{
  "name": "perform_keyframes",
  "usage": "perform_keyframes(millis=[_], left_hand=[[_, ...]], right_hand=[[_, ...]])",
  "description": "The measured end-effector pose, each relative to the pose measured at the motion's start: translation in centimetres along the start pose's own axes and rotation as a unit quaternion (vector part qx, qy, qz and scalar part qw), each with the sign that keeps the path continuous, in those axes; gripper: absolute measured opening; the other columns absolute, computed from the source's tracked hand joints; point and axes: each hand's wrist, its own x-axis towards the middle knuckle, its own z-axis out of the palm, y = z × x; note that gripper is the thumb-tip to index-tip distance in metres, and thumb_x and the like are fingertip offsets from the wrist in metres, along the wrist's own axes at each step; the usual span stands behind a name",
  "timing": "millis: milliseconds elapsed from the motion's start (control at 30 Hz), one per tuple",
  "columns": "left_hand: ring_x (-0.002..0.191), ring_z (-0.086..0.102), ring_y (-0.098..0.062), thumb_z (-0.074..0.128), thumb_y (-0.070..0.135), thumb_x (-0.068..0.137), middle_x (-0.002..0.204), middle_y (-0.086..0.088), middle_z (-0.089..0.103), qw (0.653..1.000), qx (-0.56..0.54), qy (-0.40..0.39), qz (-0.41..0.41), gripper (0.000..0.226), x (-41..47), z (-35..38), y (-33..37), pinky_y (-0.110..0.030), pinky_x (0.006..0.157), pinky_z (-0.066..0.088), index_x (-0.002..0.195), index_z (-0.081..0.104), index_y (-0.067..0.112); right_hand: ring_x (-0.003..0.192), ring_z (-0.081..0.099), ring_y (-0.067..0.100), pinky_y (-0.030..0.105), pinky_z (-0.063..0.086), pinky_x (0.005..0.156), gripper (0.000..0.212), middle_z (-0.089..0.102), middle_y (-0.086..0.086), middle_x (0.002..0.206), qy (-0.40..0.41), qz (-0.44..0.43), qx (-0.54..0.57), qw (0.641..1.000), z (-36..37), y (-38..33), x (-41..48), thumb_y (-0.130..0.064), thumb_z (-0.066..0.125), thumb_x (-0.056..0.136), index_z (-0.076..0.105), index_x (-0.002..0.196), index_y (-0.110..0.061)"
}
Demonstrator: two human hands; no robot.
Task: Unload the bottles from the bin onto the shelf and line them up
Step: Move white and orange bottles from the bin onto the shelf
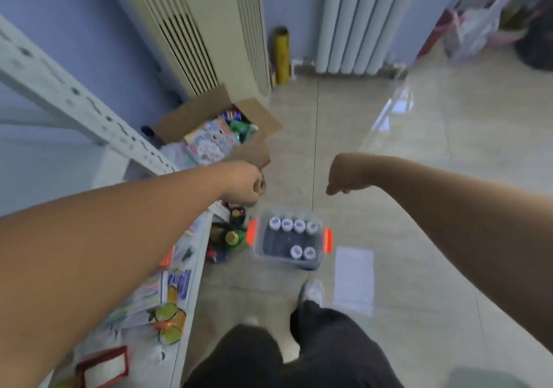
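The shiny tan tile floor fills most of the right side. On the left runs the long white metal shelf with colourful packets on it. Lower down in the middle sits the clear plastic bin with orange clips. Inside it I count six dark bottles with white caps, four in a row at the far side and two nearer me. The middle of the bin looks bare, so I think some bottles are out, and six are left to move.

My left hand is in the middle of the frame, over the far end of the shelf. Its fingers are curled shut, and something small and dark peeks out beside them, but it is too blurry to tell if I hold it. My right hand hangs over the floor above the bin, curled in a loose fist, holding nothing.

Green and brown bottles stand on the floor between the shelf and the bin.
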Motion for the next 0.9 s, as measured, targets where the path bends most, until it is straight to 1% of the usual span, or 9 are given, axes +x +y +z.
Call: perform_keyframes(millis=[67,167,267,367,433,600,700,800,900], left_hand=[[0.081,0.065,-0.031,0.058,0.025,0.088,0.086,-0.015,0.072,0.999,-0.007,-0.044,0.014,0.028,2.9,3.1,0.7,-0.038,0.072,0.053,0.09,0.075,0.003],[0.077,0.063,-0.036,0.058,0.027,0.089,0.076,-0.019,0.064,0.998,-0.006,-0.064,0.027,0.029,7.7,8.0,1.2,-0.034,0.058,0.044,0.08,0.07,0.002],[0.065,0.055,-0.026,0.06,0.029,0.09,0.083,-0.019,0.062,0.995,-0.047,-0.074,0.037,0.028,13.2,13.8,1.3,-0.03,0.05,0.033,0.071,0.059,0.009],[0.081,0.057,-0.026,0.059,0.034,0.09,0.1,-0.011,0.065,0.993,-0.089,-0.074,0.022,0.02,18.5,19.7,1.2,-0.032,0.062,0.041,0.095,0.063,0.015],[0.081,0.056,-0.026,0.059,0.035,0.09,0.098,-0.01,0.064,0.989,-0.127,-0.08,0.013,0.019,21.4,23.5,1.1,-0.031,0.06,0.038,0.093,0.06,0.016],[0.09,0.06,-0.029,0.06,0.03,0.09,0.103,-0.007,0.063,0.986,-0.144,-0.085,0.015,0.016,26.8,31.3,1.2,-0.034,0.065,0.04,0.098,0.054,0.017],[0.101,0.06,-0.03,0.061,0.03,0.09,0.113,-0.005,0.06,0.986,-0.14,-0.082,0.038,0.025,29.2,34.7,1.9,-0.039,0.074,0.047,0.11,0.055,0.015],[0.102,0.061,-0.03,0.062,0.029,0.09,0.113,-0.004,0.06,0.98,-0.18,-0.078,0.028,0.025,31.3,37.2,3.3,-0.044,0.083,0.053,0.111,0.057,0.016],[0.103,0.061,-0.033,0.057,0.023,0.093,0.114,-0.007,0.058,0.981,-0.186,-0.059,0.014,0.021,32.6,39.0,4.3,-0.045,0.078,0.051,0.112,0.057,0.015]], right_hand=[[0.071,0.066,0.023,0.036,0.054,0.064,0.024,0.067,0.006,0.076,-0.03,0.019,0.01,0.999,3.5,1.1,1.9,-0.033,0.072,0.083,0.065,0.075,-0.012],[0.099,0.064,0.033,0.04,0.053,0.088,0.037,0.066,0.016,0.1,-0.032,0.016,0.018,0.999,8.8,2.3,5.4,-0.034,0.064,0.089,0.066,0.099,0.002],[0.101,0.063,0.035,0.036,0.051,0.077,0.029,0.066,0.014,0.11,-0.006,0.026,0.018,0.999,14.3,2.9,9.1,-0.026,0.059,0.088,0.062,0.109,-0.006],[0.097,0.062,0.032,0.033,0.044,0.069,0.018,0.063,0.011,0.107,-0.021,0.026,0.001,0.999,19.9,2.7,13.5,-0.023,0.058,0.087,0.059,0.102,-0.013],[0.094,0.062,0.03,0.032,0.042,0.067,0.011,0.063,0.009,0.106,-0.029,0.025,-0.005,0.999,23.5,2.5,16.6,-0.022,0.057,0.089,0.056,0.098,-0.015],[0.101,0.06,0.028,0.034,0.044,0.067,0.03,0.062,0.008,0.111,-0.007,0.053,-0.011,0.999,30.2,3.1,23.2,-0.017,0.06,0.086,0.055,0.115,-0.012],[0.106,0.059,0.026,0.035,0.046,0.079,0.037,0.062,0.006,0.114,-0.018,0.048,-0.118,0.992,33.3,4.0,26.0,-0.023,0.059,0.086,0.055,0.122,-0.013],[0.112,0.057,0.026,0.037,0.037,0.097,0.035,0.067,0.001,0.114,-0.044,0.017,-0.265,0.963,35.4,4.5,28.0,-0.03,0.053,0.09,0.06,0.122,-0.02],[0.141,0.037,0.029,0.051,0.011,0.119,0.04,0.064,-0.005,0.13,-0.096,0.026,-0.302,0.948,36.9,4.6,29.1,-0.034,0.054,0.091,0.058,0.131,-0.027]])
